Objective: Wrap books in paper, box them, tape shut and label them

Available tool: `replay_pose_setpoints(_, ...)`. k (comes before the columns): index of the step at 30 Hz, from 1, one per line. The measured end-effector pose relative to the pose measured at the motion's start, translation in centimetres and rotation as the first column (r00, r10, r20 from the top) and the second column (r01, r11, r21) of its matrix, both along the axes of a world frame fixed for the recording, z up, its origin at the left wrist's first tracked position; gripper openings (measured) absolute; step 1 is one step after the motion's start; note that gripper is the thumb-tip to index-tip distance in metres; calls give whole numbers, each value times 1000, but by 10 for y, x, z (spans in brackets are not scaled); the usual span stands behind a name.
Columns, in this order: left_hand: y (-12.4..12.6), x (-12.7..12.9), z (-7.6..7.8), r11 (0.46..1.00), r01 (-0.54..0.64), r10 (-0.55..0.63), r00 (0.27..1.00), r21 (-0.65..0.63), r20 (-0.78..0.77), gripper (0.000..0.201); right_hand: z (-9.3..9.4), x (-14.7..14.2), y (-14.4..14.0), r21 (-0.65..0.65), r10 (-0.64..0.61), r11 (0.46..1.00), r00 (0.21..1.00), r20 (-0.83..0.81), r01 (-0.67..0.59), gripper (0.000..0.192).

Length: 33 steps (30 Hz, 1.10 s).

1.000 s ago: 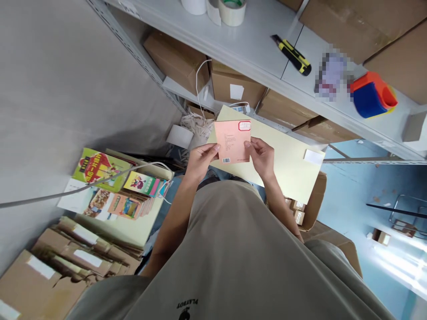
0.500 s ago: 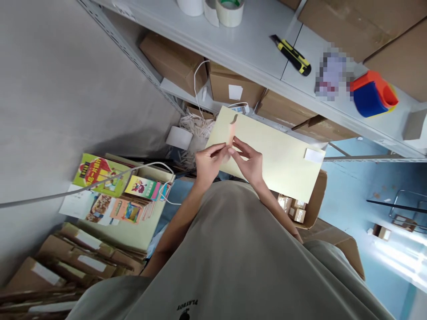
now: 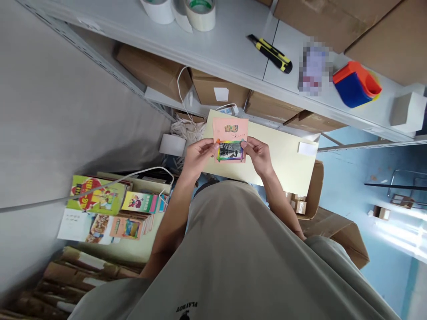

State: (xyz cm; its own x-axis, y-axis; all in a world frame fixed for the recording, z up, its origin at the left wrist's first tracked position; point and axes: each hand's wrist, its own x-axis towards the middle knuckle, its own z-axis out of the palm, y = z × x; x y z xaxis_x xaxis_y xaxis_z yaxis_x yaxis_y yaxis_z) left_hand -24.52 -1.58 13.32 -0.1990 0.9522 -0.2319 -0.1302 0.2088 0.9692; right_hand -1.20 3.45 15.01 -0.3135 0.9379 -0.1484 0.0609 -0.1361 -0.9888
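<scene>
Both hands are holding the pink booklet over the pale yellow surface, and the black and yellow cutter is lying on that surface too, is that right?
Not quite: the head view shows the cutter lying on the grey shelf. The left hand and right hand do hold the pink booklet over the pale yellow surface.

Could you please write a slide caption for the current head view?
The left hand and right hand hold a pink booklet, picture side facing the camera, above a pale yellow surface.
</scene>
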Motion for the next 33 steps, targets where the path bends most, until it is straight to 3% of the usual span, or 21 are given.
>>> replay_pose_setpoints(5, 8, 8, 6, 1000, -2, 2, 1000, 4, 28, 64, 2, 8, 6, 27, 12, 1000, 1000, -1, -12, 66)
replay_pose_setpoints(10, 15, 16, 10, 1000, 6, -7, 999, 11, 37, 65, -9, 13, 15, 32, -49, 998, 999, 17, 48, 65)
replay_pose_setpoints(13, 19, 20, 10, 1000, 11, -12, 999, 17, 45, 66, -12, 12, 18, 79, -153, 986, 987, 55, 149, 65)
replay_pose_setpoints(17, 18, 33, 12, 998, -42, 43, 999, 39, -11, 65, 3, 1, 7, 220, -326, 931, 935, 141, 292, 61)
replay_pose_setpoints(20, 12, 48, 18, 992, -83, 92, 991, 90, -95, 56, 15, -16, -9, 197, -250, 955, 957, 144, 220, 63)
replay_pose_setpoints(23, 5, 57, 25, 983, 40, -3, 980, 177, -201, 44, 14, -24, -17, 146, -225, 968, 966, 131, 206, 70)
replay_pose_setpoints(26, 3, 50, 27, 977, 100, -50, 966, 189, -255, 35, 6, -14, -12, 87, -264, 962, 961, 81, 257, 66)
replay_pose_setpoints(30, 12, 25, 18, 985, -102, 125, 977, 136, -174, 32, 2, 9, -3, 11, -221, 975, 975, 11, 221, 68)
replay_pose_setpoints(33, 17, 14, 12, 988, -116, 125, 989, 102, -83, 42, 3, 15, -3, -13, -196, 981, 981, -9, 196, 67)
